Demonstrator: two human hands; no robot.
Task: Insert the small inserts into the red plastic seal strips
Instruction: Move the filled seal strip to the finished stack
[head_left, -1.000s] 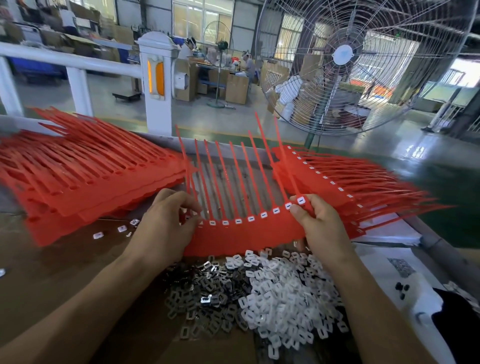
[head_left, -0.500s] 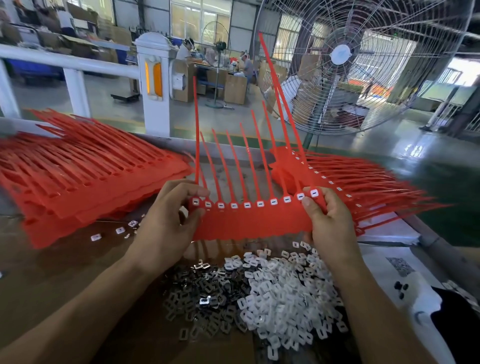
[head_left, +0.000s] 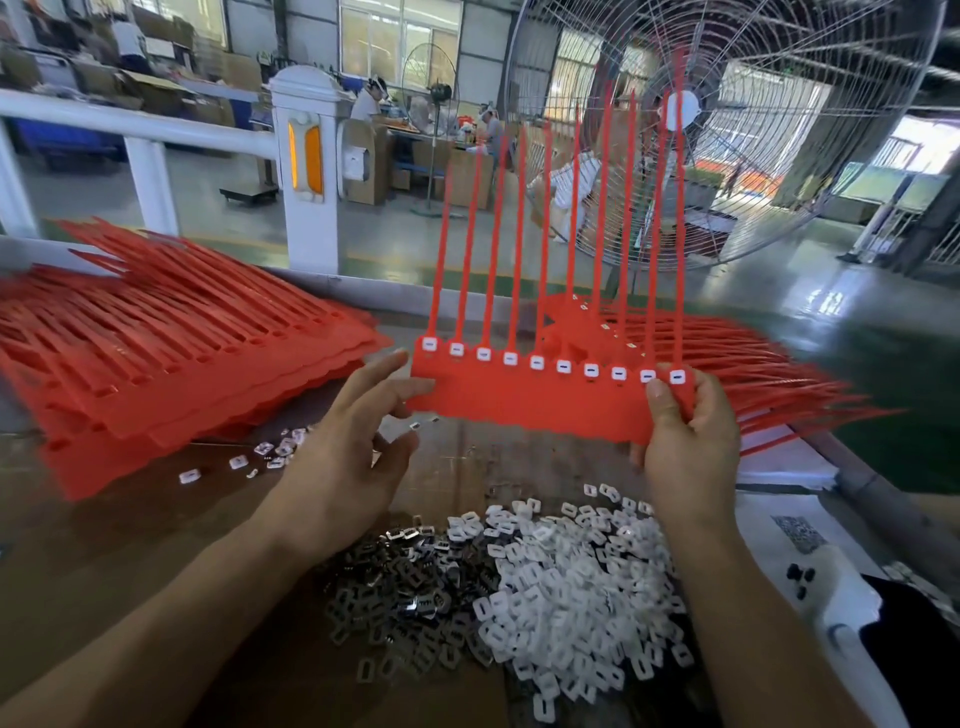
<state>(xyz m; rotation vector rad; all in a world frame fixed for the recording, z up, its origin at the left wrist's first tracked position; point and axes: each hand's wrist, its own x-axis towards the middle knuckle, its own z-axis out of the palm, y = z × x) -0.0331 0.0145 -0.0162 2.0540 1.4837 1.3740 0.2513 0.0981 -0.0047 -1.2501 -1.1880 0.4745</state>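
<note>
A red comb of seal strips (head_left: 524, 397) stands upright above the table, its tails pointing up, with a white insert in each of its several heads. My right hand (head_left: 688, 441) grips its right end, thumb pressed on the front near the last inserts. My left hand (head_left: 348, 457) is spread open just off the comb's left end, fingertips touching or almost touching its edge. Below lies a heap of white plastic inserts (head_left: 571, 587) beside a heap of small metal inserts (head_left: 410, 582).
A thick stack of red seal strips (head_left: 156, 364) lies at the left, another stack (head_left: 753, 358) behind the held comb at the right. A few loose inserts (head_left: 270, 452) are scattered on the brown table (head_left: 104, 545). White papers (head_left: 800, 540) lie at right. A large fan (head_left: 727, 130) stands beyond.
The comb of strips has been lifted from flat on the table to upright. My left hand has let go of its left end and opened; my right hand keeps its grip.
</note>
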